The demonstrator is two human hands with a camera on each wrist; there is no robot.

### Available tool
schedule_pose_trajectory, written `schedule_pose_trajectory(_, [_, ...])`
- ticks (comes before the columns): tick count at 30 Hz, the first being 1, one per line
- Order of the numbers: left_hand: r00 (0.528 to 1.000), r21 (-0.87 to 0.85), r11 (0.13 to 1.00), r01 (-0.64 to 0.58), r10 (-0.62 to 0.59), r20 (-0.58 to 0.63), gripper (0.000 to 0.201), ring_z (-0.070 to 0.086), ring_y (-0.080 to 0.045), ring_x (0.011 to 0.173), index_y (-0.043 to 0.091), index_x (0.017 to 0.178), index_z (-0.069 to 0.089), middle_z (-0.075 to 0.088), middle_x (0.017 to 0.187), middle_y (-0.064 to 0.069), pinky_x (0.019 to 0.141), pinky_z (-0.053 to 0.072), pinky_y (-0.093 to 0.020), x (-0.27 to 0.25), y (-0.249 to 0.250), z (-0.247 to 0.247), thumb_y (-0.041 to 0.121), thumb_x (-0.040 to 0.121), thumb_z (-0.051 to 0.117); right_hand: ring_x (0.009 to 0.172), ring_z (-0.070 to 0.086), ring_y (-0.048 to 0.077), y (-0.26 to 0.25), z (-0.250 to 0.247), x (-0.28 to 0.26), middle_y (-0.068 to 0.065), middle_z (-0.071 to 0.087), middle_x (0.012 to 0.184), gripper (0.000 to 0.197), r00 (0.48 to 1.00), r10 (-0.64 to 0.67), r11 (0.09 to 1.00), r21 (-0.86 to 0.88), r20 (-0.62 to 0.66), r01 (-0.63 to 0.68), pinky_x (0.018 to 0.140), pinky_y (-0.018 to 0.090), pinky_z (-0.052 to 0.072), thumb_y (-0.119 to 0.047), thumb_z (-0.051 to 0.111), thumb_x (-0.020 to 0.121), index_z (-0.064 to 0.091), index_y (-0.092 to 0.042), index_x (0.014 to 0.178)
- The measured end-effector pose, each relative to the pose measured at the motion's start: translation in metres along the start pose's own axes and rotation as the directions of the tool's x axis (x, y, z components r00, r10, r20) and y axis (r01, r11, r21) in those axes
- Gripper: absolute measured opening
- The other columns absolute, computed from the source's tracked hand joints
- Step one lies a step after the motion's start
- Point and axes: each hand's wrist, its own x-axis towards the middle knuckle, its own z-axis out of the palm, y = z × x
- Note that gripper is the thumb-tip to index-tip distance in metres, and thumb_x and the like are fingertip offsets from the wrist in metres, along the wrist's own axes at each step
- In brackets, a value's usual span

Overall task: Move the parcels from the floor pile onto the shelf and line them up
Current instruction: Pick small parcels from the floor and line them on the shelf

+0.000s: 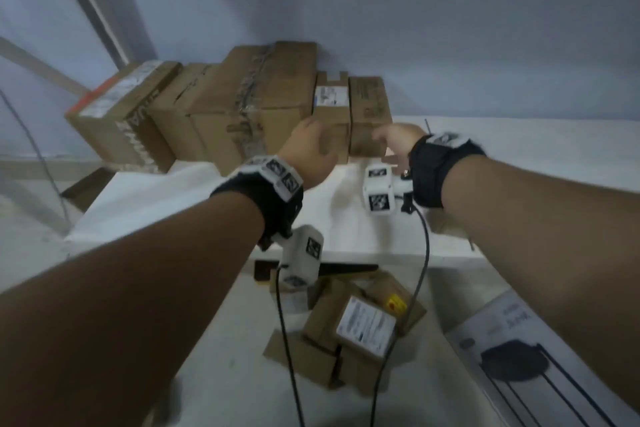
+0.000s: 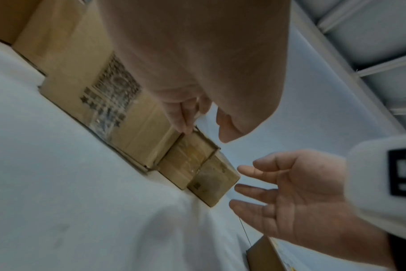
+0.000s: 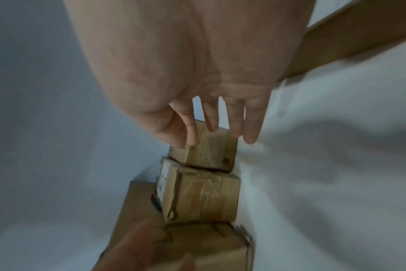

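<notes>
Parcels (image 1: 263,97) in row against wall at 12 o'clock on shelf (image 1: 519,156); left hand (image 1: 308,146) and right hand (image 1: 398,140), fingers relaxed, holding nothing, flank end box (image 1: 369,107), likely squaring it; floor pile (image 1: 353,326) at 6 o'clock remains.

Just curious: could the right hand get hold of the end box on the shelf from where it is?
Probably yes: the right hand is open beside the end box, with bare shelf on that side.

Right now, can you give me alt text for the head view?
Both hands, left hand and right hand, reach to the two small end parcels of a cardboard row on the white shelf; more parcels lie piled on the floor below.
</notes>
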Motion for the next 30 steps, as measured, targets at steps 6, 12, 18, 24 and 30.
schedule_pose_trajectory(6, [0.991, -0.118, 0.985, 0.126, -0.119, 0.062, 0.013, 0.072, -0.022, 0.074, 0.011, 0.087, 0.06, 0.071, 0.095, -0.009, 0.065, 0.061, -0.038, -0.077, -0.021, -0.047, 0.014, 0.091, 0.048, 0.07, 0.057, 0.021, -0.007, 0.05, -0.068, 0.008, 0.061, 0.085, 0.014, 0.981, 0.06, 0.997, 0.033, 0.182, -0.067, 0.07, 0.035, 0.044, -0.009, 0.047, 0.095, 0.053, -0.007, 0.083])
schedule_pose_trajectory(12, [0.834, -0.02, 0.88, 0.475, -0.443, 0.329, 0.018, 0.068, -0.028, 0.071, 0.011, 0.082, 0.054, 0.071, 0.096, -0.007, 0.065, 0.055, -0.035, -0.16, -0.096, -0.068, 0.01, 0.095, 0.042, 0.071, 0.06, 0.02, 0.026, 0.125, -0.122, 0.008, 0.066, 0.089, 0.017, 0.871, 0.167, 0.985, -0.122, 0.461, -0.124, 0.061, 0.028, 0.039, -0.02, 0.05, 0.098, 0.056, -0.01, 0.085])
schedule_pose_trajectory(18, [0.625, 0.018, 0.665, 0.746, -0.71, 0.324, 0.022, 0.065, -0.032, 0.07, 0.0, 0.115, 0.054, 0.067, 0.111, -0.014, 0.054, 0.057, -0.034, -0.22, -0.191, -0.048, 0.011, 0.098, 0.044, 0.084, 0.051, 0.027, 0.08, 0.215, -0.135, 0.013, 0.055, 0.091, 0.018, 0.838, 0.302, 0.949, -0.228, 0.456, -0.218, 0.081, 0.038, 0.04, -0.015, 0.054, 0.091, 0.057, -0.008, 0.074])
schedule_pose_trajectory(24, [0.504, 0.101, 0.561, 0.822, -0.798, 0.329, 0.013, 0.064, -0.029, 0.088, 0.007, 0.102, 0.05, 0.062, 0.114, -0.013, 0.072, 0.054, -0.032, -0.23, -0.269, -0.001, 0.019, 0.098, 0.049, 0.067, 0.059, 0.024, 0.122, 0.258, -0.121, 0.011, 0.058, 0.079, 0.01, 0.85, 0.38, 0.914, -0.289, 0.363, -0.285, 0.069, 0.027, 0.052, -0.007, 0.057, 0.083, 0.065, -0.009, 0.078])
schedule_pose_trajectory(30, [0.431, 0.395, 0.569, 0.721, -0.815, 0.388, 0.036, 0.055, -0.029, 0.113, 0.013, 0.13, 0.056, 0.054, 0.139, -0.012, 0.087, 0.05, -0.023, -0.254, -0.335, 0.054, 0.031, 0.099, 0.05, 0.072, 0.058, 0.025, 0.176, 0.278, -0.107, 0.007, 0.058, 0.073, 0.024, 0.801, 0.503, 0.856, -0.318, 0.326, -0.408, 0.086, 0.039, 0.051, -0.009, 0.051, 0.091, 0.057, -0.007, 0.067])
